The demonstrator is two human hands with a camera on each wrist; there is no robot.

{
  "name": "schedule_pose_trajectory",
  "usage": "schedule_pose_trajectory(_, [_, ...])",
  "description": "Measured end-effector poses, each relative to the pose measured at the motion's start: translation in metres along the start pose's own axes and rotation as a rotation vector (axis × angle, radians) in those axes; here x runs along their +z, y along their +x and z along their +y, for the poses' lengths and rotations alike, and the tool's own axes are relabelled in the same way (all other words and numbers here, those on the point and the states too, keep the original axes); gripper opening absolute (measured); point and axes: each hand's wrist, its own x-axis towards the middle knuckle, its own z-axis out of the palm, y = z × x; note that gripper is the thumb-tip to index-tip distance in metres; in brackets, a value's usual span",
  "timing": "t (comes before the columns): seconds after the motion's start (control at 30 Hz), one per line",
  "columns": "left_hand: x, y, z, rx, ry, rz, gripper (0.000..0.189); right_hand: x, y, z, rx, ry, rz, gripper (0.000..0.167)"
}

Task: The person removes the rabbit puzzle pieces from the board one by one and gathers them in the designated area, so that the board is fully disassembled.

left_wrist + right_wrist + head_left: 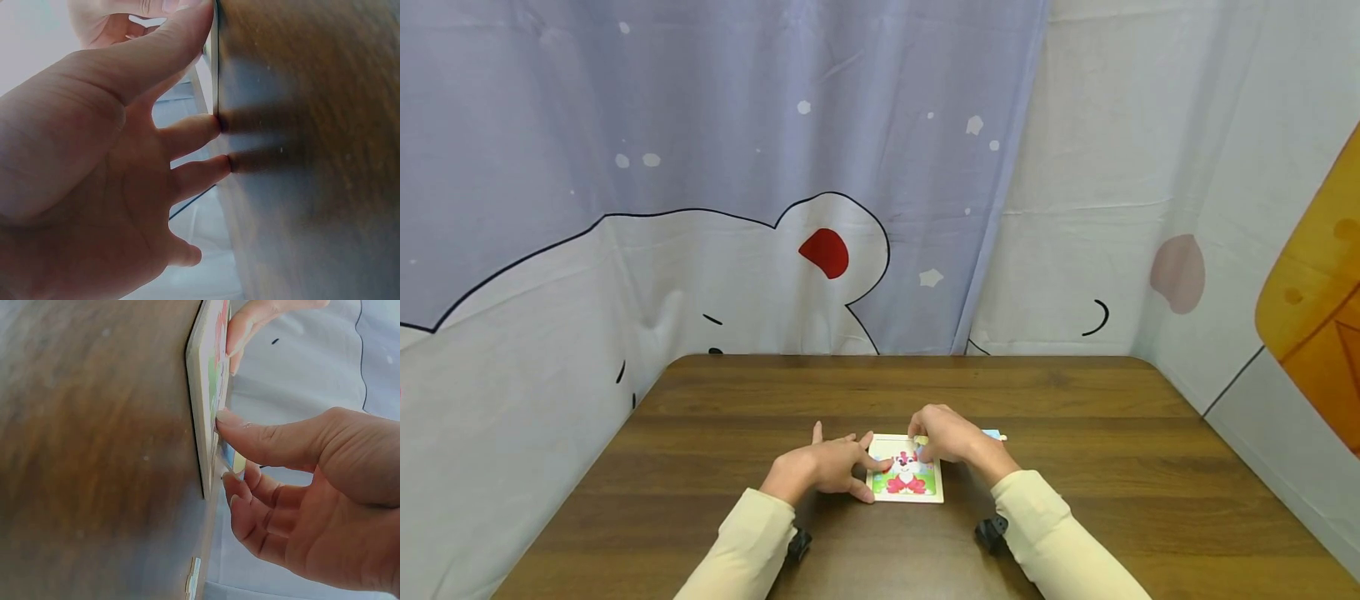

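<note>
A small framed jigsaw puzzle [906, 483] with a cartoon animal picture lies flat on the table. My left hand [831, 464] rests at its left side, fingers spread. The index finger reaches onto the picture and the thumb touches the near left corner; two other fingertips [209, 128] touch down by the frame's edge. Over the far right corner, my right hand [946, 433] pinches a blue and yellow puzzle piece [239, 464] between thumb and fingers. The right thumb tip [228, 419] meets the picture's surface. Fingers partly hide the piece in the head view.
Another puzzle piece [995, 434], light blue, lies on the table just beyond the right wrist. The brown wooden table [700, 417] runs back to a patterned curtain [737, 275]. Dark wrist devices [992, 533] sit under both sleeves.
</note>
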Motion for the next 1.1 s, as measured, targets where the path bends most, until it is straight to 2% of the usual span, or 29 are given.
schedule_pose_trajectory(0.4, [0.000, 0.000, 0.001, -0.008, -0.015, 0.007, 0.064, -0.003, 0.000, 0.003, -0.009, 0.087, -0.021, 0.028])
schedule_pose_trajectory(1.1, [0.001, 0.001, -0.001, -0.003, -0.013, 0.003, 0.064, -0.008, 0.000, 0.010, -0.040, 0.168, -0.038, 0.027])
